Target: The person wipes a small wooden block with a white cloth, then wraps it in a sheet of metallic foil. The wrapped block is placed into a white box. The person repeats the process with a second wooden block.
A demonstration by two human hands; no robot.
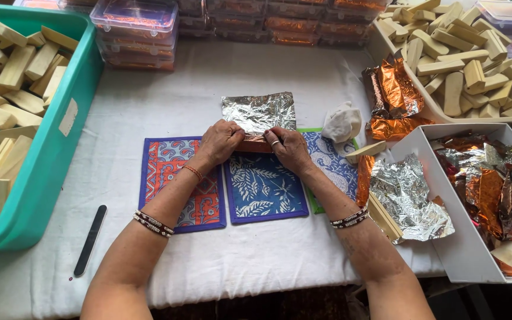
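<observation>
My left hand (219,141) and my right hand (288,148) press side by side on a small block wrapped in orange foil (255,144). A crinkled silver foil sheet (259,112) spreads out from under the fingers, away from me. The block lies on a blue leaf-print cloth mat (265,186). A red and blue patterned mat (173,178) lies under my left wrist. Both wrists wear beaded bracelets, and a ring shows on my right hand.
A teal bin (60,118) of pale wooden blocks stands at the left, a tray of blocks (463,65) at the back right. A white box (440,225) holds foil scraps. Loose silver foil (407,195), orange foil (395,89), a crumpled white cloth (342,121), stacked clear boxes (137,29) and a black file (90,240) lie around.
</observation>
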